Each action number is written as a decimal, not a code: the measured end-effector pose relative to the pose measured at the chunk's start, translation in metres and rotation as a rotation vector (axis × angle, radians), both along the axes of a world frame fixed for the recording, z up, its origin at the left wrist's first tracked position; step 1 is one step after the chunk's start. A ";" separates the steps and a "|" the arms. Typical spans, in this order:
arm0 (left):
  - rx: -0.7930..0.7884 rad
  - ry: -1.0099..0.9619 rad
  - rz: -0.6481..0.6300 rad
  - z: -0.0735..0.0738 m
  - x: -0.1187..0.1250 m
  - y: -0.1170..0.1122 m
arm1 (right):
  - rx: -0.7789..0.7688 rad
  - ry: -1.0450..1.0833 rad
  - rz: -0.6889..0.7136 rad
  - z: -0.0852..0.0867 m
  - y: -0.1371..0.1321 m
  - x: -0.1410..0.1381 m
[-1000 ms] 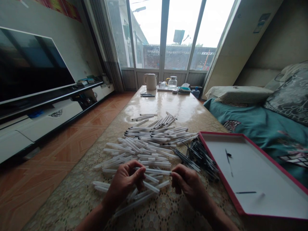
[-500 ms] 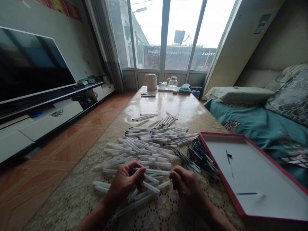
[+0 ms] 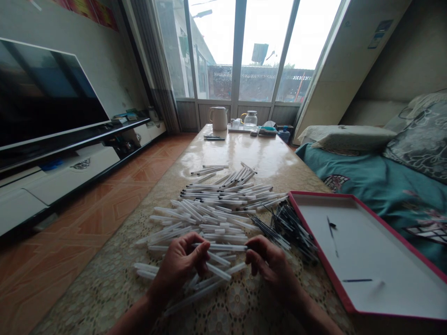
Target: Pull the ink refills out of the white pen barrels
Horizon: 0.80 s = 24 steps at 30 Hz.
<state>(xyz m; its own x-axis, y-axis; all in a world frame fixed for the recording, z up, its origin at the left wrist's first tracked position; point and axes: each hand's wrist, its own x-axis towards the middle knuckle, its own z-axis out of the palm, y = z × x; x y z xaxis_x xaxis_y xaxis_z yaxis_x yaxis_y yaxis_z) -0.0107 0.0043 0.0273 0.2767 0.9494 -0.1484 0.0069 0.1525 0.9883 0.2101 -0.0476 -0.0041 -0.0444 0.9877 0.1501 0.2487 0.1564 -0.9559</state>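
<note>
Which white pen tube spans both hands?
The long pen tube lying level across the gap, from the left hand to the right hand; none of the other tubes reaches both.

Pen tube [image 3: 223, 248]: slim, translucent white plastic | Pose: level, crosswise, held above the rest | Grip: left hand [image 3: 179, 264] pinches along its length, right hand [image 3: 272, 270] meets its far end | Beneath: loose heap of matching tubes [image 3: 199, 223], lying at mixed angles

I can see the left hand [image 3: 179, 266] and the right hand [image 3: 273, 271]; both are bare, with slim fingers; the two forearms [image 3: 134, 317] are bare too; they run out past the bottom edge of view.
</note>
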 end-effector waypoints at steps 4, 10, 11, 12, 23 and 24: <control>0.007 -0.008 -0.005 0.000 0.000 0.000 | -0.021 -0.029 0.001 0.001 0.001 0.000; 0.016 0.010 0.009 0.000 0.000 0.000 | -0.014 -0.027 -0.031 -0.001 -0.001 -0.002; 0.015 0.015 0.017 0.001 0.000 0.000 | -0.028 -0.004 -0.042 0.000 -0.001 -0.003; 0.014 0.018 0.022 0.001 0.000 0.000 | -0.042 0.010 -0.050 0.000 -0.001 -0.003; 0.017 -0.005 0.009 0.000 -0.001 0.001 | -0.064 -0.026 -0.026 0.003 -0.001 -0.003; 0.016 -0.003 0.006 0.001 0.000 0.000 | -0.051 -0.052 -0.017 0.004 -0.001 -0.003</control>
<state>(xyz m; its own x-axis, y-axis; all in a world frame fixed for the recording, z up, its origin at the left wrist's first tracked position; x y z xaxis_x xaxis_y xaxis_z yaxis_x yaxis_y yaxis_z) -0.0112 0.0047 0.0279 0.2714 0.9533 -0.1323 0.0026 0.1368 0.9906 0.2069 -0.0482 -0.0005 -0.0338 0.9947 0.0970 0.3003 0.1027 -0.9483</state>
